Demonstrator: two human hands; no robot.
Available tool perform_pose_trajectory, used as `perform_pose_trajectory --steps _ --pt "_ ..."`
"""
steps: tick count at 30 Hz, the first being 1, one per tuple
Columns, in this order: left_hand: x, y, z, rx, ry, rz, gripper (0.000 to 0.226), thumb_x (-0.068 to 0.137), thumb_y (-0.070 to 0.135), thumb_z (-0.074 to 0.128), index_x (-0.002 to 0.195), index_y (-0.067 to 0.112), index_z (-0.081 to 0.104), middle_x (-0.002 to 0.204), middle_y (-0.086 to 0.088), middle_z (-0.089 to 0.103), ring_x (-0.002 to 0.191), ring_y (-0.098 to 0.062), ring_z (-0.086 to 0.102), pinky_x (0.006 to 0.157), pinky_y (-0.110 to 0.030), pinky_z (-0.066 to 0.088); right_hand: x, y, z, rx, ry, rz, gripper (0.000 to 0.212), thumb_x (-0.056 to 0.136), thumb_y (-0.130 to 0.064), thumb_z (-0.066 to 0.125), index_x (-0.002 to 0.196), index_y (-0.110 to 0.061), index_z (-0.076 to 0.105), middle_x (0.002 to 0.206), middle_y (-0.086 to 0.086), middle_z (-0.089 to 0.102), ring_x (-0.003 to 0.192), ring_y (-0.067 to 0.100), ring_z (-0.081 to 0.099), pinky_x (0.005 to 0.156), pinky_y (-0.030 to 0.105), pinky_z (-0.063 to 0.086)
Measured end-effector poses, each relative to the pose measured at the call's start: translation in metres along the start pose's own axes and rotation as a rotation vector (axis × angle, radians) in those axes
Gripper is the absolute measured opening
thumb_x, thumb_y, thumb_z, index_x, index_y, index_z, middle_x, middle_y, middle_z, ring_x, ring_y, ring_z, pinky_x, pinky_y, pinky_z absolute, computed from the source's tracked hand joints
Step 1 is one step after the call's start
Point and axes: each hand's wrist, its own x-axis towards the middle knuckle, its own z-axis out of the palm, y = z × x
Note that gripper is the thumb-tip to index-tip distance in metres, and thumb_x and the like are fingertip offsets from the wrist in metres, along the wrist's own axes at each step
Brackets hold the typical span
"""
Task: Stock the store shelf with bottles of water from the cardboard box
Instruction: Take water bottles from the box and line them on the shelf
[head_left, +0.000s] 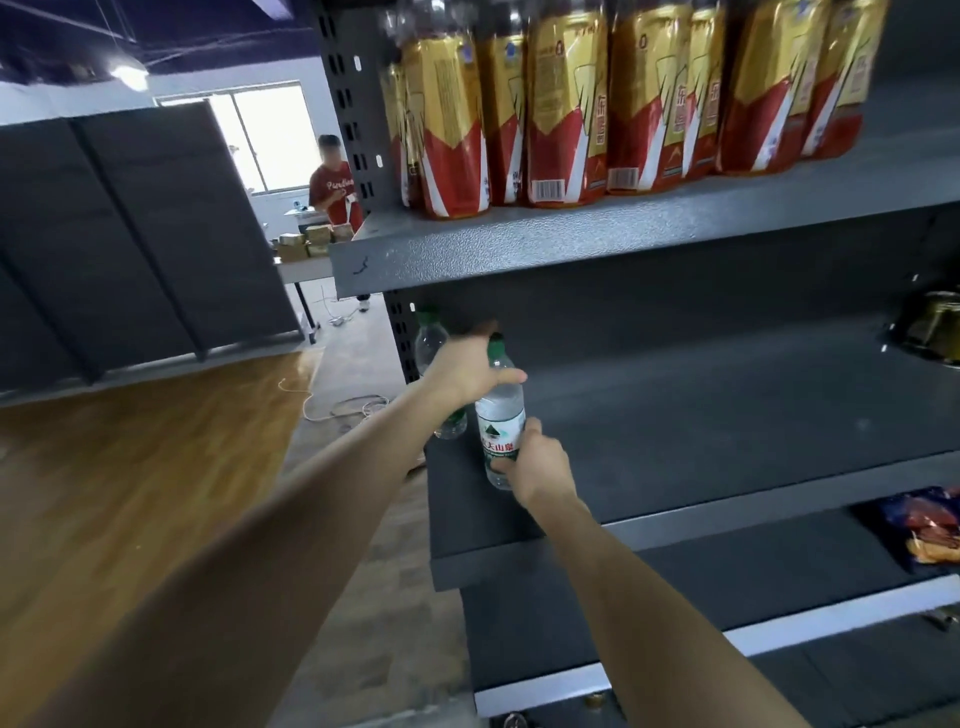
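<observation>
Two clear water bottles with green caps stand at the left end of the dark grey middle shelf (727, 415). My left hand (467, 369) reaches over the rear bottle (430, 338) and curls round the neck of the front bottle (501, 415), thumb on its right side. My right hand (540, 462) grips the lower part of that front bottle, by its green and white label. The bottle stands upright on the shelf. The cardboard box is not in view.
Red and gold bottles (571, 104) fill the upper shelf (623, 234). A dark can (935, 327) sits at the far right of the middle shelf, snack bags (924, 525) on the shelf below. A person in red (332, 182) stands far back by a table; cables (343, 405) lie on the floor.
</observation>
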Motion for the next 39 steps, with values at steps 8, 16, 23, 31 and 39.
perform_pose_trajectory --steps 8,16,23,31,39 --pt "0.029 -0.024 0.008 0.176 0.133 0.06 0.087 0.067 0.034 0.087 0.137 0.015 0.039 0.136 -0.009 0.042 0.121 -0.035 0.052 0.1 -0.045 0.041 0.058 -0.013 0.022 0.029 -0.014 -0.003 0.054 0.08 -0.013 0.077 0.123 -0.003 0.046 0.127 0.014 0.042 0.112 0.036 0.054 0.093 0.036 0.045" --pt "0.05 -0.066 0.015 0.334 0.053 -0.015 0.045 0.09 0.033 0.063 0.132 0.025 0.05 0.129 -0.012 0.056 0.117 -0.032 0.057 0.081 -0.037 0.05 0.109 -0.033 0.038 0.033 0.007 0.027 0.05 0.084 -0.01 0.074 0.127 0.0 0.048 0.133 0.018 0.048 0.118 0.033 0.053 0.097 0.034 0.042" --pt "0.051 -0.055 0.025 0.377 0.004 0.02 0.031 0.092 0.024 0.055 0.121 0.017 0.058 0.114 -0.015 0.064 0.11 -0.035 0.06 0.076 -0.035 0.047 0.132 -0.021 0.048 -0.008 0.069 0.017 0.039 0.087 -0.006 0.066 0.12 -0.001 0.044 0.121 0.023 0.057 0.111 0.04 0.055 0.086 0.04 0.045" --pt "0.025 -0.046 0.026 0.435 0.007 0.021 0.035 0.092 0.024 0.054 0.127 0.016 0.053 0.117 -0.013 0.064 0.111 -0.036 0.058 0.094 -0.047 0.045 0.124 -0.031 0.045 -0.023 -0.005 0.044 0.031 0.091 -0.005 0.053 0.117 -0.006 0.036 0.118 0.024 0.059 0.106 0.041 0.058 0.086 0.045 0.05" --pt "-0.037 -0.034 0.02 0.353 -0.069 -0.117 0.019 0.087 0.019 0.055 0.105 0.013 0.059 0.107 -0.01 0.065 0.095 -0.033 0.062 0.067 -0.033 0.042 0.065 -0.016 0.011 -0.124 -0.077 -0.07 0.031 0.089 -0.006 0.053 0.119 0.002 0.057 0.123 0.024 0.059 0.114 0.039 0.055 0.088 0.036 0.047"
